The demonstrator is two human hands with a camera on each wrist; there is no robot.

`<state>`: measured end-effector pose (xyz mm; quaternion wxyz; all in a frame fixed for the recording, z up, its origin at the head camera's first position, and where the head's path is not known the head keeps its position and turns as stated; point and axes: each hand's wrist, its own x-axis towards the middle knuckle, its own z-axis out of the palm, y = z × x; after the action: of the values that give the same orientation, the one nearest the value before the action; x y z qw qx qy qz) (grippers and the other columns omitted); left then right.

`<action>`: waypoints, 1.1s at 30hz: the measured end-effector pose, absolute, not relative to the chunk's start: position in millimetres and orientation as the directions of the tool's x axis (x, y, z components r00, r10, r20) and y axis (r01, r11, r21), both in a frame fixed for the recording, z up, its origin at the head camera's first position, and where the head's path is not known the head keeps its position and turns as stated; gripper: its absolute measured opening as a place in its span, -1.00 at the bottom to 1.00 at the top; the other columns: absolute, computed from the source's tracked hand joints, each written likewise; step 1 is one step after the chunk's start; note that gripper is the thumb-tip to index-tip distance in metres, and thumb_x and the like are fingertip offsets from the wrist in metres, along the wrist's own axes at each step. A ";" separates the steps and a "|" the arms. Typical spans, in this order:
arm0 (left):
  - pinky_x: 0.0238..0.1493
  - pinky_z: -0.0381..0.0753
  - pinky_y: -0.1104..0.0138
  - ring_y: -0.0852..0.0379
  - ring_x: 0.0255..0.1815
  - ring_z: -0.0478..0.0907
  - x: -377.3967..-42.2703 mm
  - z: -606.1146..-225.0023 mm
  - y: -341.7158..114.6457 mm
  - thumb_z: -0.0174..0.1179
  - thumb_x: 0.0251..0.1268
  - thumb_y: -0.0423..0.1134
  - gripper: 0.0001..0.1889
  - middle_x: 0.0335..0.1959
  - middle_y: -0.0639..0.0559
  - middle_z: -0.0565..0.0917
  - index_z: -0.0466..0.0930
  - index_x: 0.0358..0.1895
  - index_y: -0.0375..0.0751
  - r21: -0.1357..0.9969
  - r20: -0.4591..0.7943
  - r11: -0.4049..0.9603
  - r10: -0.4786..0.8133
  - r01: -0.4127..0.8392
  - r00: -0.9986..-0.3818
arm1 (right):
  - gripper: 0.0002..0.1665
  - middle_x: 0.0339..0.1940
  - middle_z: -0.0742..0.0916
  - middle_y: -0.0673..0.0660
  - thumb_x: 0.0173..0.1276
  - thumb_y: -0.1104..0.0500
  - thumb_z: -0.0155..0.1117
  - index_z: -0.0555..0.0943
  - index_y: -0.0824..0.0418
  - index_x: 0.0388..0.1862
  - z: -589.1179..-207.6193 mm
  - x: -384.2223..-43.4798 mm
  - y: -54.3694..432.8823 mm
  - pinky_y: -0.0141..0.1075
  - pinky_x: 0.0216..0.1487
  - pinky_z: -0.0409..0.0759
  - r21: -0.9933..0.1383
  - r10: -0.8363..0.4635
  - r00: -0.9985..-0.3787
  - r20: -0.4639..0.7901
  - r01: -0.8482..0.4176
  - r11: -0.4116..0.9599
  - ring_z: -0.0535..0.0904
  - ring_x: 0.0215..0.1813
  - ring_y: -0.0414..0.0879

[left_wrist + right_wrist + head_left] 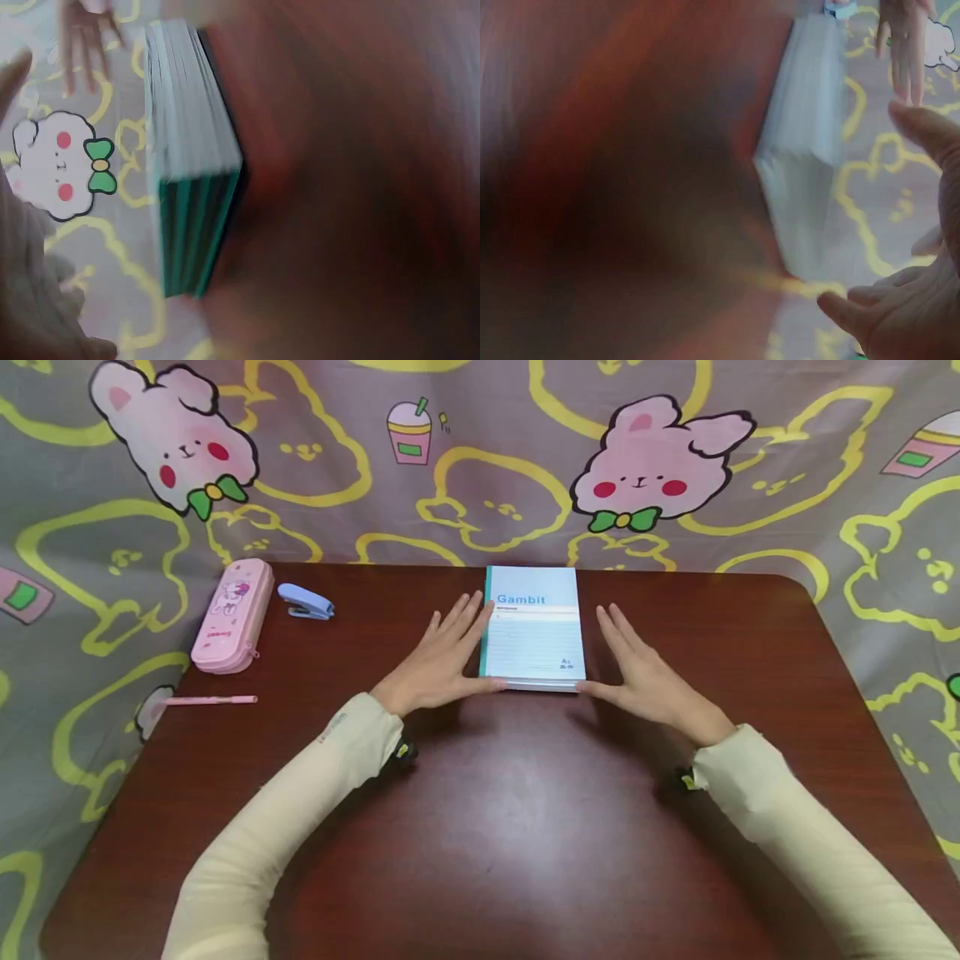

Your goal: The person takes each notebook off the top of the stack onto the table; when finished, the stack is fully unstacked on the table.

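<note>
Between the two hands lies a neat stack of pale blue-and-white paper notebooks with green spines (534,639), the top cover printed "Gambit", flat on a dark reddish-brown wooden table (510,827). Just left of the stack, the left hand (442,660) is spread wide with nothing in its grip, its forefinger tip beside the spine side and its thumb at the near left corner (whether either presses on the paper, I cannot tell). Across from it, the right hand (648,681) is likewise spread wide and holding nothing, its thumb at the stack's near right corner and its fingers apart from the right edge. Away to the left of the left hand and a little farther off sits a light blue plastic stapler (306,601); just left of that is a pink oblong zippered pencil case (234,618) with a cartoon print. Well to the left of the left hand, nearer the person than the case, lies a slim pink pen (217,700). Beyond both hands hangs a grey cloth (495,410) with yellow outlines and cartoon rabbits.
</note>
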<state>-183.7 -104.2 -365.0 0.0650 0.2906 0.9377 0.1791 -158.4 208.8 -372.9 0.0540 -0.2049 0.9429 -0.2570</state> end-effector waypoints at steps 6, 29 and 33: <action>0.57 -0.16 0.13 0.19 0.59 -0.42 -191.6 -396.0 -89.4 -0.02 0.31 0.35 0.05 0.59 0.06 -0.45 -0.54 0.53 -0.03 0.762 -0.145 0.626 0.411 0.164 -0.900 | 0.24 0.55 -0.05 0.47 0.25 -0.05 0.39 -0.23 0.32 0.56 -405.7 -165.3 182.9 0.19 0.41 0.19 -0.581 -0.409 -0.912 0.026 -0.347 0.736 0.02 0.53 0.34; 0.41 0.31 0.13 -0.18 0.39 0.31 -192.6 -386.4 -44.6 -0.06 0.44 -0.32 -0.34 0.36 -0.38 0.34 -0.07 0.48 -0.52 0.736 0.102 0.656 0.135 0.166 -0.986 | 0.06 0.49 0.13 0.53 0.24 0.08 0.38 0.01 0.59 0.44 -413.5 -168.6 168.3 0.11 0.29 0.40 -0.516 -0.448 -0.881 0.150 -0.456 0.725 0.28 0.41 0.37; 0.46 0.23 0.19 -0.10 0.42 0.28 -194.3 -380.3 -45.0 -0.11 0.46 -0.38 -0.38 0.37 -0.30 0.35 -0.07 0.51 -0.40 0.814 0.060 0.575 0.061 0.084 -0.996 | 0.06 0.46 0.23 0.52 0.22 0.09 0.42 0.05 0.56 0.46 -414.7 -167.4 172.2 0.13 0.25 0.43 -0.513 -0.430 -0.887 0.171 -0.452 0.729 0.34 0.37 0.35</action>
<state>-194.3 -45.0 -380.3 -0.0126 0.0408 0.8872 0.4594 -167.4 172.2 -414.7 -0.0201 -0.2372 0.9297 -0.2811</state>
